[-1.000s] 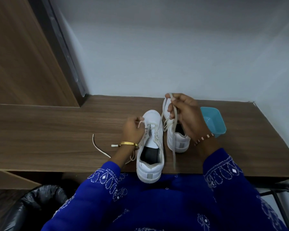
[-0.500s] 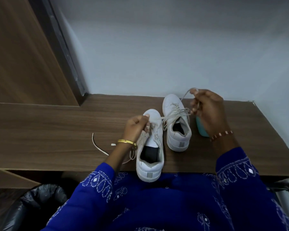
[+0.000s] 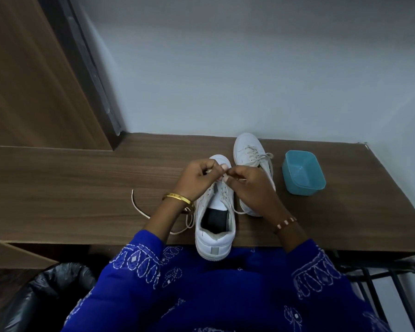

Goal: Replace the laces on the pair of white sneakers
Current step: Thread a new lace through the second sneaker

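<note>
Two white sneakers stand on the wooden desk (image 3: 82, 188), toes away from me. The near sneaker (image 3: 215, 226) overhangs the front edge, its tongue and dark insole showing. The far sneaker (image 3: 250, 154) is laced, with its bow lying loose. My left hand (image 3: 198, 179) and my right hand (image 3: 248, 185) meet over the near sneaker's upper eyelets, and each pinches a part of its cream lace (image 3: 222, 179). A loose lace end (image 3: 139, 208) trails across the desk to the left, passing under my left wrist.
A small teal plastic tub (image 3: 302, 173) stands to the right of the far sneaker. A black bin bag (image 3: 46, 283) sits below the desk at the left. A dark metal rack (image 3: 381, 276) is at the lower right. Walls close the back and right.
My right hand has come down and left from beside the far sneaker to meet my left hand over the near sneaker. The teal tub is uncovered again.
</note>
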`<state>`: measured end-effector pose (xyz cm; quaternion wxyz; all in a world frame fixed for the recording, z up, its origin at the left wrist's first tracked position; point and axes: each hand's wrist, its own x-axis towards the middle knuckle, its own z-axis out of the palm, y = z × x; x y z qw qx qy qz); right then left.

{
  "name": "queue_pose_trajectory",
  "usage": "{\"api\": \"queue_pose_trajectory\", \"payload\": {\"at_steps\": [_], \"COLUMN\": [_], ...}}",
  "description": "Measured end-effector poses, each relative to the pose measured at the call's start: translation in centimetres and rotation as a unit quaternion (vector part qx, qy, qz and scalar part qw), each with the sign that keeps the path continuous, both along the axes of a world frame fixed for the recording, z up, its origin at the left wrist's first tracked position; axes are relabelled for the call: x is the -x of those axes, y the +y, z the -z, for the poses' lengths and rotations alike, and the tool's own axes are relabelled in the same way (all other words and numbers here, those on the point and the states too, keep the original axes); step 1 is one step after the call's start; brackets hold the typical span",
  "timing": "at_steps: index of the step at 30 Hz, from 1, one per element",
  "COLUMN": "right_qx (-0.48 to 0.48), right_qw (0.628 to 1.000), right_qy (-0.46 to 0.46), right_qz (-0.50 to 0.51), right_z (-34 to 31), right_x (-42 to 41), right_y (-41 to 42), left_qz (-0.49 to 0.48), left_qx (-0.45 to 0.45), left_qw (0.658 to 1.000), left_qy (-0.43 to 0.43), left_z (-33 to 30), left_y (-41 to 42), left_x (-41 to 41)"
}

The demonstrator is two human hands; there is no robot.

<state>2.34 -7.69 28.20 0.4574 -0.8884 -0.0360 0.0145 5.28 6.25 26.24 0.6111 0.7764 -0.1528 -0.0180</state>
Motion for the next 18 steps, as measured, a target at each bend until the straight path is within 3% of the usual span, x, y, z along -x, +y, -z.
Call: {"api": "queue_pose_trajectory", "payload": {"at_steps": [4,9,11,14,18], "right_qx": [-0.125,-0.284,-0.329,-0.348,-0.313], "right_qw": [0.991,0.940,0.918,0.907,0.924], "right_qy": [0.026,0.127,0.152,0.165,0.166], "right_qz": [0.041,0.139,0.158,0.170,0.144], "right_z": [0.8,1.1,1.7,2.4,3.4], "right_x": [-0.1,-0.8,-1.0,-1.0,-1.5], "right_y": [0.4,-0.9,-1.5,-1.6,-1.1], "left_qz": [-0.020,-0.116,-0.126,-0.121,-0.124], "left_qx": [-0.016,-0.051,-0.111,-0.185,-0.233], "left_qw": [0.999,0.991,0.984,0.973,0.962], "left_qy": [-0.021,0.048,0.064,0.061,0.071], "left_z": [0.6,2.0,3.4,4.7,4.9], "left_y": [0.3,0.6,0.5,0.0,-0.3], "left_x": [-0.2,-0.4,-0.3,0.4,0.6]}}
